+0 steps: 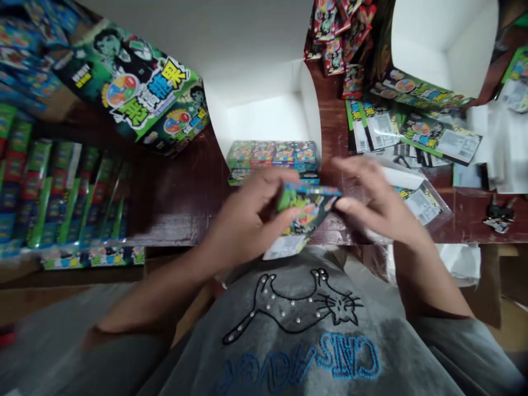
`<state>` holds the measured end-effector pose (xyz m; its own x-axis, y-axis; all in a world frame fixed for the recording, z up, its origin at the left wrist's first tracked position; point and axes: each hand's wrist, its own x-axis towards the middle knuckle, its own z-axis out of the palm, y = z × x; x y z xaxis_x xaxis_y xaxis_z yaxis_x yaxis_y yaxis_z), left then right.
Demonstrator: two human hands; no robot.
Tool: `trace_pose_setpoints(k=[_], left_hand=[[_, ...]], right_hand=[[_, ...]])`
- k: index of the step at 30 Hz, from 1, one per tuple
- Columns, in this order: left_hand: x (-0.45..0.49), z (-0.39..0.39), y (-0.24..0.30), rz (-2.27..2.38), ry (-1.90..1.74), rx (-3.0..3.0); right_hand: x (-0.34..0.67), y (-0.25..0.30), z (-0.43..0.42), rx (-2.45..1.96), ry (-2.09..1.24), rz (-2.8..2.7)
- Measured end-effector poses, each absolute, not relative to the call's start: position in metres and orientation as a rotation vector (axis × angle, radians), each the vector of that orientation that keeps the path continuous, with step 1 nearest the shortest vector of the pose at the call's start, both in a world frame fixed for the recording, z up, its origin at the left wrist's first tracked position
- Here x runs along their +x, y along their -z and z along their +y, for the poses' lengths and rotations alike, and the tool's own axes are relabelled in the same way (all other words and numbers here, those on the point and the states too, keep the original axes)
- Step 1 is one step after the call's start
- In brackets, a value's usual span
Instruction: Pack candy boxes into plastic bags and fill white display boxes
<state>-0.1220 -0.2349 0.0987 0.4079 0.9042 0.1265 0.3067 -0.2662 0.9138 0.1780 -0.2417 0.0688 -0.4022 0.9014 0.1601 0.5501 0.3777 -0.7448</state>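
Observation:
My left hand [258,212] grips a printed candy packet [303,212] just above my lap. The packet is tilted, with a green and black face, a pale panel at its lower end and coloured boxes along its top edge. My right hand [375,201], smeared by motion, is at the packet's right corner with thumb and fingers spread. I cannot tell whether its thumb touches the packet. Just beyond both hands, small candy boxes [272,154] sit in a row at the near end of an open white carton [264,118].
Bagged candy strips [61,192] line the left side, near a green display box [144,88]. Red candy packs [330,33] lie at the back. Printed cards [439,137] and clear bags are strewn at right, under another open carton [441,44]. Keys [499,214] rest near the table edge.

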Motion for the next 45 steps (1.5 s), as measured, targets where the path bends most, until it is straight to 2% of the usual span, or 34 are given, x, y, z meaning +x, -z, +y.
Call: trace_pose_setpoints(k=[3, 6, 8, 11, 14, 19, 25, 31, 35, 38, 41, 43, 45], left_hand=[[-0.113, -0.203, -0.16, 1.285, -0.994, 2.083], [-0.088, -0.168, -0.174, 1.395, -0.623, 2.489], [-0.07, -0.145, -0.148, 1.194, -0.376, 2.539], [-0.057, -0.11, -0.089, 0.989, -0.452, 2.475], [-0.059, -0.078, -0.051, 1.025, -0.346, 2.49], [-0.066, -0.05, -0.045, 1.072, -0.236, 2.525], [-0.072, -0.053, -0.027, 1.149, -0.198, 2.656], [-0.076, -0.051, -0.019, 1.19, -0.379, 2.629], [-0.054, -0.079, -0.056, 1.197, -0.399, 2.652], [-0.02, -0.123, -0.087, 0.818, -0.59, 2.649], [0.011, -0.158, -0.096, 0.42, -0.536, 2.551], [0.016, -0.169, -0.089, 0.355, -0.422, 2.471], [0.006, -0.175, -0.076, 0.487, -0.342, 2.352]], right_hand=[[0.236, -0.056, -0.246, -1.531, -0.492, -2.071], [0.281, -0.021, -0.248, -1.798, -0.31, -2.123], [0.295, 0.003, -0.248, -1.872, -0.268, -2.084], [0.298, 0.019, -0.247, -1.924, -0.204, -1.939], [0.299, 0.013, -0.24, -1.991, -0.222, -1.765], [0.302, -0.006, -0.213, -1.87, -0.74, -1.369], [0.295, -0.015, -0.2, -1.668, -1.401, -0.986], [0.31, -0.022, -0.24, -1.306, -1.661, -0.538], [0.308, -0.028, -0.265, -1.197, -1.654, -0.325], [0.279, -0.033, -0.266, -1.129, -1.858, -0.368], [0.237, -0.034, -0.262, -1.113, -2.228, -0.46], [0.219, -0.033, -0.267, -1.118, -2.405, -0.486], [0.216, -0.031, -0.278, -1.25, -2.325, -0.529]])
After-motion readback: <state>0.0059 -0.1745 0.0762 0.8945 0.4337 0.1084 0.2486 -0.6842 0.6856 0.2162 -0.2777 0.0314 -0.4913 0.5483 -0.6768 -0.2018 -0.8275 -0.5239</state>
